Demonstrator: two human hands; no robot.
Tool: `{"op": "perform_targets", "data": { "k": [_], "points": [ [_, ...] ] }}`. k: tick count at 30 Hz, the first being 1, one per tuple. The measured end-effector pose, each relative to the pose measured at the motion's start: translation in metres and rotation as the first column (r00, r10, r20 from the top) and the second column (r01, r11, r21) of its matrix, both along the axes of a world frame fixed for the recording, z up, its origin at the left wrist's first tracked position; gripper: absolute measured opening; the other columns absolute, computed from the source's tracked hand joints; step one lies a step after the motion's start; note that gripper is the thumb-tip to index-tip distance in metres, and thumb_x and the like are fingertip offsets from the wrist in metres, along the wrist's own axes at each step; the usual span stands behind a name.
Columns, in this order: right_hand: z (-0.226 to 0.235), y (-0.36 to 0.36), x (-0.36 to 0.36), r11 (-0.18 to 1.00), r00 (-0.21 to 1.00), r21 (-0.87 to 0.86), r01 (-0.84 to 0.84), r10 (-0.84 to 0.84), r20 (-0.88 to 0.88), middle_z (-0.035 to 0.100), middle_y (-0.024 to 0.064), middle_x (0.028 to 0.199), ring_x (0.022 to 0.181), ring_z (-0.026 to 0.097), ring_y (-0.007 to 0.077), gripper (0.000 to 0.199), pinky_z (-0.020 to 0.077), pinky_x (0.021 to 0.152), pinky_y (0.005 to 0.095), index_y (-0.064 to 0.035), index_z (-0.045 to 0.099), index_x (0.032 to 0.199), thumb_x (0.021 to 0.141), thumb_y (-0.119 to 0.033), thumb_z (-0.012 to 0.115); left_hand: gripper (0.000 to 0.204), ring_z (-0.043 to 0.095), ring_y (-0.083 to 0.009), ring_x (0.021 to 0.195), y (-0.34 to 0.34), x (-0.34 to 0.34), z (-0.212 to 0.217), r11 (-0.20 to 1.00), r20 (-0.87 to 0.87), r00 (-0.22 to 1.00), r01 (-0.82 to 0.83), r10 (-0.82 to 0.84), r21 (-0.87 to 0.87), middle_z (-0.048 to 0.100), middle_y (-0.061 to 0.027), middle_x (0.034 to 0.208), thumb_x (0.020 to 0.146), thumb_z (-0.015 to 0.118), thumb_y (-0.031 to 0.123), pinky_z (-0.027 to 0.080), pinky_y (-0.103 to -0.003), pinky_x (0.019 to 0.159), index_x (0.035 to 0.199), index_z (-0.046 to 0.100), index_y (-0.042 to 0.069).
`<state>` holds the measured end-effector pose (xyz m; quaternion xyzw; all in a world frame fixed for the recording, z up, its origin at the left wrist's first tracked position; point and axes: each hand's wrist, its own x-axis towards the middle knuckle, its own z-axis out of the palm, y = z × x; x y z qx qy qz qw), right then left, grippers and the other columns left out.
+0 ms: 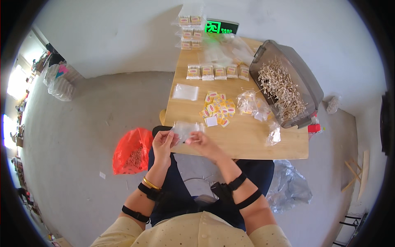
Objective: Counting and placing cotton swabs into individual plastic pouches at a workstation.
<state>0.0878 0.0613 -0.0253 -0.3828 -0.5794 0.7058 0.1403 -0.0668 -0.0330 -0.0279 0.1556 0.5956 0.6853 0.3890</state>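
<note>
Sagging on the floor at left, a red bag (133, 150) sits apart from the surface (242, 140). The left hand (163, 140) pinches a clear bag (183, 131) over the near edge. Beyond it lie flat clear bags (185, 92), seemingly unused; bagged stacks (190, 33) at the far edge and five filled packs (220, 73) look done. Printed cards (218, 108) lie heaped nearer. The right hand (200, 144) has fingers drawn narrow by the held bag's right end; I cannot tell whether they grip anything. Past crumpled clear bags (251, 103), a grey bin (312, 78) of cotton swabs (282, 88) suggests much remains. Its wall crowds the right edge; bare wood along the front right leaves room for moving.
</note>
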Motion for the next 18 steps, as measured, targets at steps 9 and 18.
{"op": "perform_targets", "data": {
  "k": [9, 18],
  "points": [
    [-0.014, -0.002, -0.004, 0.933, 0.934, -0.359, -0.011, -0.118, -0.336, 0.064, 0.0008, 0.09, 0.082, 0.06, 0.0084, 0.025, 0.0488, 0.072, 0.0246, -0.0037, 0.059, 0.104, 0.093, -0.023, 0.07, 0.02, 0.069, -0.0204, 0.094, 0.011, 0.006, 0.013, 0.991, 0.272, 0.962, -0.053, 0.017, 0.125, 0.07, -0.0126, 0.11, 0.095, 0.068, 0.021, 0.056, -0.028, 0.075, 0.107, 0.059, 0.008],
    [-0.041, 0.024, -0.012, 0.876, 0.938, 0.448, 0.179, -0.288, 0.19, 0.064, 0.0066, 0.066, 0.059, 0.062, 0.0167, 0.024, 0.0469, 0.055, 0.0325, -0.005, 0.062, 0.093, 0.09, -0.027, 0.07, 0.049, 0.052, -0.0325, 0.128, 0.017, -0.009, 0.017, 0.966, -0.949, 0.177, 0.065, -0.26, -0.252, 0.054, -0.0156, 0.139, 0.09, 0.064, 0.012, 0.038, -0.049, 0.108, 0.136, 0.05, 0.006]
  ]
}}
